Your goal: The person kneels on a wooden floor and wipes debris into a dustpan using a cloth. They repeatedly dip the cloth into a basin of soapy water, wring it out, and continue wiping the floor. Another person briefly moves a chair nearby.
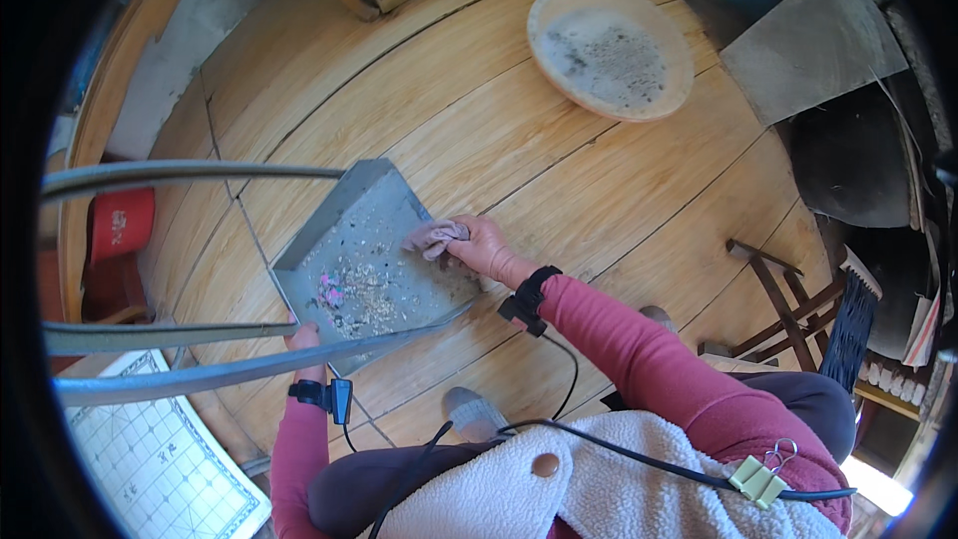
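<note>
A grey metal dustpan (389, 202) rests on the floor before me, with fluff, crumbs and pink and green bits scattered inside. Long grey bars (224, 333) run from it towards the left rim of the picture. Its near back edge is held in my left hand (305, 340), partly hidden behind a bar. My right hand (483, 248) pinches a crumpled greyish-pink cloth (434, 238) over the right, open side of the pan, close to its surface.
A round plastic basin (610, 108) with foamy, dirty water stands at the far right. On the right are a wooden stool frame (778, 299), a dark-bristled brush (849, 329) and a grey board (816, 45). A gridded board (172, 457) lies lower left, a red container (122, 223) at left.
</note>
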The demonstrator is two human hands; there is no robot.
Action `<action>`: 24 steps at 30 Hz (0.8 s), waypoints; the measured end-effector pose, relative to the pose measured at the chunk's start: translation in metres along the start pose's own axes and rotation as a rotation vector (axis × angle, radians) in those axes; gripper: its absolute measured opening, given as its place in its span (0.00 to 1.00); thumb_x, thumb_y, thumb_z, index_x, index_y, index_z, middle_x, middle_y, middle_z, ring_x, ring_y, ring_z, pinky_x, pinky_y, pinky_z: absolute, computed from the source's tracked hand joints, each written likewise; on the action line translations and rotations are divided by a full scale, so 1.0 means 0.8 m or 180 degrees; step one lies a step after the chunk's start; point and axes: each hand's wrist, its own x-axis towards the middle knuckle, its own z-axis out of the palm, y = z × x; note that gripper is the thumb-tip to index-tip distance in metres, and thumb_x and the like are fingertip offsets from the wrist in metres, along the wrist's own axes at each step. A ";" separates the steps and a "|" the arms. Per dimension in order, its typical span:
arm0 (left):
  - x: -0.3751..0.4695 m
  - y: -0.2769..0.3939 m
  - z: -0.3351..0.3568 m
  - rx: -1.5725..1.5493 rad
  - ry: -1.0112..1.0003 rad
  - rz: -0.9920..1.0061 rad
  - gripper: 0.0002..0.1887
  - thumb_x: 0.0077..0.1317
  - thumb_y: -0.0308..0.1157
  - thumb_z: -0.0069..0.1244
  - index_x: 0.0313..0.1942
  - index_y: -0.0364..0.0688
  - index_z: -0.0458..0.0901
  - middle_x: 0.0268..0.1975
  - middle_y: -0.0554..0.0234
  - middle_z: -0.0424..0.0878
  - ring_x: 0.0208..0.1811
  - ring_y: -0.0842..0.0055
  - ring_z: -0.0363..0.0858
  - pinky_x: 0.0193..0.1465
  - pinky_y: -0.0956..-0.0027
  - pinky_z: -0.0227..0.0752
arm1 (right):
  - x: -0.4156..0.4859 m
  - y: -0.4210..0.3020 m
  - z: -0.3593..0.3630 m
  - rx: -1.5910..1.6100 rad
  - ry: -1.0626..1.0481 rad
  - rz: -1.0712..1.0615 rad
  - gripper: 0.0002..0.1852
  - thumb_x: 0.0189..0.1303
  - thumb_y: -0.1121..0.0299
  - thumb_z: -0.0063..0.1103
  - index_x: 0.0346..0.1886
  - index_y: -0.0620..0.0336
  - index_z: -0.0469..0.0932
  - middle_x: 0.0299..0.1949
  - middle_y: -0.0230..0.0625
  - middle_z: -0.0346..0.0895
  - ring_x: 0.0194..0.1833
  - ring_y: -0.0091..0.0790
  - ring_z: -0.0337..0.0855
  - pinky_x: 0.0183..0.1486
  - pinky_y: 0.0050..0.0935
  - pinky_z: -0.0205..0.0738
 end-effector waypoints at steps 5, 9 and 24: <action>0.004 -0.004 -0.022 0.0092 -0.0174 -0.0393 0.19 0.51 0.26 0.49 0.46 0.35 0.72 0.37 0.59 0.77 0.37 0.72 0.75 0.43 0.65 0.72 | 0.004 -0.046 -0.088 0.0387 0.0059 0.0167 0.17 0.51 0.70 0.62 0.46 0.56 0.80 0.28 0.28 0.80 0.26 0.22 0.79 0.28 0.24 0.76; -0.003 0.005 -0.013 -0.0342 -0.0760 -0.0460 0.21 0.51 0.22 0.45 0.49 0.37 0.74 0.35 0.59 0.78 0.34 0.68 0.78 0.41 0.64 0.74 | 0.000 -0.071 -0.170 -0.0205 0.0461 0.0444 0.14 0.48 0.68 0.64 0.41 0.57 0.82 0.26 0.31 0.81 0.27 0.23 0.80 0.30 0.24 0.74; 0.009 -0.006 -0.009 -0.0815 0.0070 -0.0302 0.22 0.50 0.21 0.44 0.50 0.33 0.72 0.42 0.56 0.77 0.44 0.63 0.77 0.50 0.61 0.71 | -0.073 -0.059 -0.329 -0.1030 0.0651 0.1082 0.11 0.42 0.69 0.64 0.32 0.59 0.85 0.30 0.35 0.85 0.30 0.26 0.83 0.34 0.25 0.76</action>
